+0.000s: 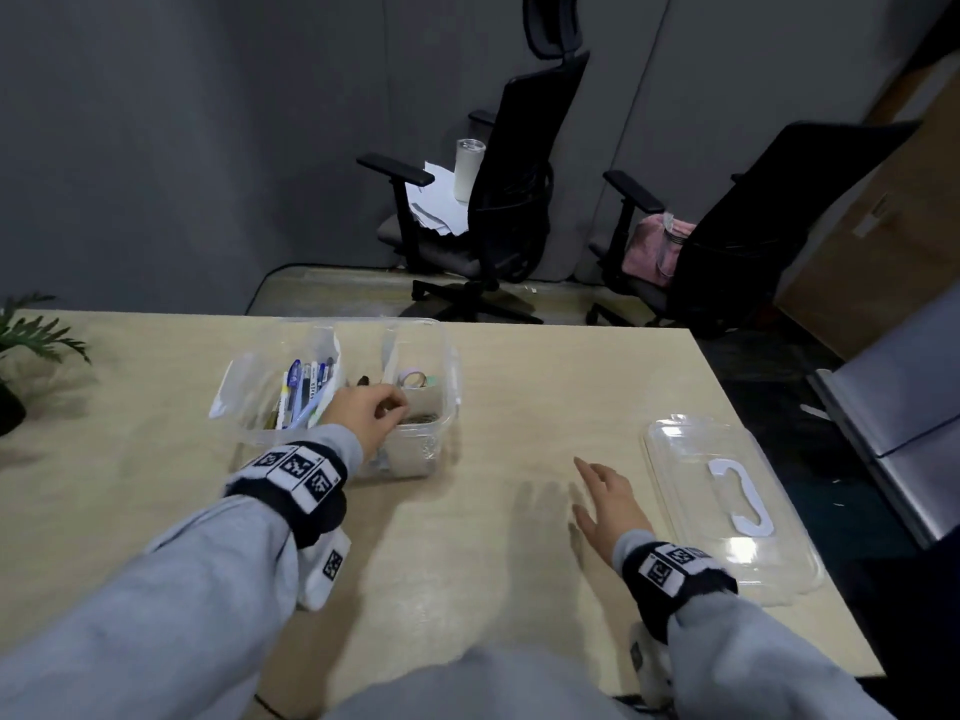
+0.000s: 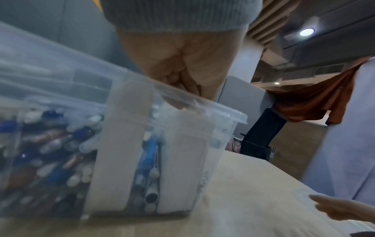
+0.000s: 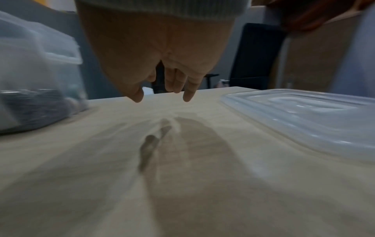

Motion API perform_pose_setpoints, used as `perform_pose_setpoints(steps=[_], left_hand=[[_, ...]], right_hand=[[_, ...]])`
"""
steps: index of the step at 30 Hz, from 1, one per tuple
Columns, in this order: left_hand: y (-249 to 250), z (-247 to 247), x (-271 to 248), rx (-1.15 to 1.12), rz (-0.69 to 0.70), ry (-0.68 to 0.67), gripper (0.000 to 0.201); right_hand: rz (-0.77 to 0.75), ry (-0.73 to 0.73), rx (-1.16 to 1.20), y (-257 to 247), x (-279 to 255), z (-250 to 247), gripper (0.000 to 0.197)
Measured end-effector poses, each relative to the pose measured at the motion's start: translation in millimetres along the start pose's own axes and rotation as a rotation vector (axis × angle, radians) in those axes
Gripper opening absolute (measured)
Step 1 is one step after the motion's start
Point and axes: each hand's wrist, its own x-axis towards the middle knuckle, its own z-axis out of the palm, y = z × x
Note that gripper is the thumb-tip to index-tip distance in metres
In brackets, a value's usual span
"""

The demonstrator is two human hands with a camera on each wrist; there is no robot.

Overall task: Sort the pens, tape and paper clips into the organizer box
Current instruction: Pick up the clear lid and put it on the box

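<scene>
Left grip (image 1: 375,414) curled over organizer box (image 1: 441,356), contents untellable; right grip (image 1: 609,504) spread, beside it.

A pale wood worktop (image 1: 519,381) fills the near half of the scene. A clear plastic lid (image 1: 727,506) with a white handle lies flat near its right edge. A green potted plant (image 1: 26,345) stands at the far left. Beyond the worktop, two black office chairs face a grey partition wall (image 1: 182,122): the left chair (image 1: 509,189) holds white papers (image 1: 436,200) and a pale tumbler (image 1: 467,168), the right chair (image 1: 753,226) a pink bag (image 1: 654,246).
</scene>
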Motion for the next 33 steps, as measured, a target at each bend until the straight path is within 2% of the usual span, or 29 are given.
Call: perform_pose_setpoints(steps=[3, 5, 8, 11, 15, 17, 22, 26, 29, 33], left_hand=[[0.5, 10.4, 4.9, 0.148, -0.080, -0.075, 0.025], [7.3, 14.6, 4.2, 0.278, -0.049, -0.136, 0.035], [23.0, 21.3, -2.2, 0.392, 0.046, -0.157, 0.049], [33.0, 24.4, -5.7, 0.398, 0.068, -0.137, 0.047], [42.2, 33.2, -6.9, 0.359, 0.140, -0.236, 0.049], [44.5, 40.6, -7.3, 0.331, 0.191, -0.269, 0.052], [45.8, 42.7, -6.5, 0.224, 0.222, -0.288, 0.048], [45.5, 41.1, -7.7, 0.101, 0.181, -0.245, 0.040], [42.6, 38.7, -9.0, -0.061, 0.087, -0.201, 0.029], [41.6, 33.8, -10.7, -0.167, 0.012, -0.139, 0.022]], right_hand=[[0.221, 0.086, -0.037, 27.1, -9.9, -9.7, 0.063], [0.397, 0.116, -0.104, 41.3, -15.3, -12.6, 0.065], [0.554, 0.012, -0.145, 52.9, -22.3, -10.6, 0.059], [0.520, -0.121, -0.195, 52.7, -23.9, -7.5, 0.049], [0.302, -0.145, -0.088, 32.8, -11.7, -3.8, 0.044], [0.244, -0.167, -0.048, 15.0, -3.9, 0.5, 0.045], [0.387, -0.213, -0.032, -14.2, 6.2, 3.1, 0.046], [0.397, -0.259, -0.133, -12.9, 1.8, -3.9, 0.033], [0.402, -0.156, -0.038, -13.5, 2.1, -17.8, 0.033], [0.394, 0.137, 0.154, -25.2, 14.6, -61.1, 0.027]])
